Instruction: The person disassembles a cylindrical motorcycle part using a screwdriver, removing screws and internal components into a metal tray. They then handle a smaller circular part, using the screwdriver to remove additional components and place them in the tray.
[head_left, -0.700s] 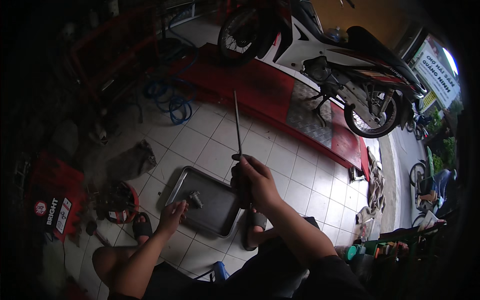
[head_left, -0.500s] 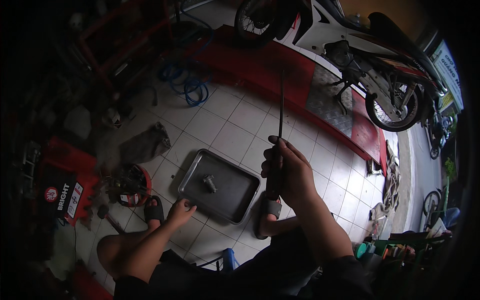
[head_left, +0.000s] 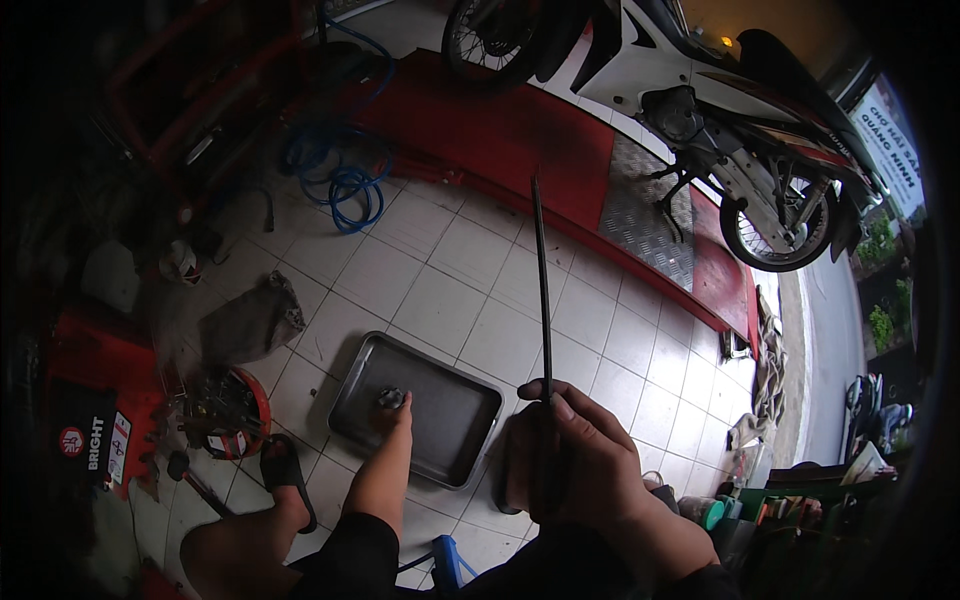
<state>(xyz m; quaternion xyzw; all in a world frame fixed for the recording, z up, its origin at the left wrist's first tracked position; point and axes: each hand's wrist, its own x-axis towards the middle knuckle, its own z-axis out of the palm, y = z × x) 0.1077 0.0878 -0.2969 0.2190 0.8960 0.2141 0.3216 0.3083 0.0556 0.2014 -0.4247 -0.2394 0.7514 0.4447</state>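
Observation:
A shallow grey metal tray [head_left: 455, 425] lies on the tiled floor in front of me. Inside its left half is a small ridged metal part [head_left: 391, 398], its exact kind unclear. My left hand [head_left: 396, 420] reaches over the tray's near side, its fingers closed around that part and partly hiding it. On the right, my right hand [head_left: 590, 450] is wrapped around the dark handle of a long-shafted screwdriver [head_left: 543, 290]. Its thin shaft points up and away from me, and the tip is clear of everything.
A red lift platform [head_left: 520, 125] crosses the far side, bearing a motorbike [head_left: 690, 110]. Coiled blue hose [head_left: 355, 195] lies beyond the tray. At left are a dark crumpled bag [head_left: 255, 318], a red tub of tools [head_left: 235, 400] and a hammer [head_left: 195, 480]. A blue stand [head_left: 447, 560] is close by.
My left hand has moved from beside the tray into it and closed on the metal part. My right hand has come lower and nearer with the screwdriver. The view has shifted slightly.

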